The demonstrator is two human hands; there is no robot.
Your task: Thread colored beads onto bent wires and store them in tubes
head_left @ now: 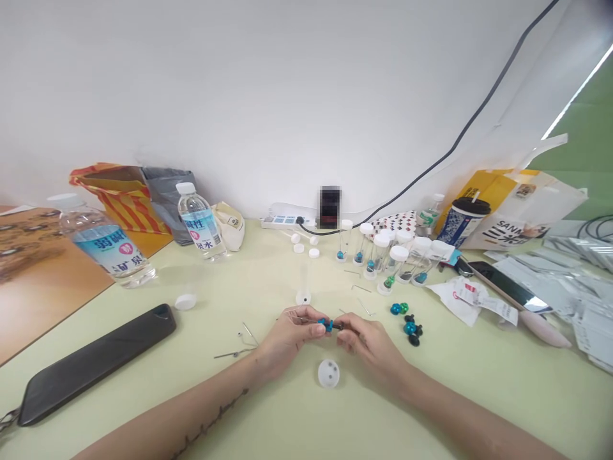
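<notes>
1. Both hands meet above the middle of the pale green tabletop (287,425), fingers drawn in narrow on one small blue-and-black piece (327,324).
2. The left hand (293,333) pinches its blue part between thumb and fingers; the right hand (364,338) grips near its black end.
3. Just below the hands lies a round white lid (329,374) with dark spots; just beyond them stands a clear tube (303,289).
4. Thin metal rods (235,353) lie close beside the left wrist.
5. Right of the right hand, near it, sit small blue, green and black balls (410,328); behind these stand white-capped tubes (398,268).
6. A long black case (100,365) lies well left of the hands, near the tabletop's left edge, where an orange surface (29,281) adjoins.
7. A white wall (249,96) bounds the back.
</notes>
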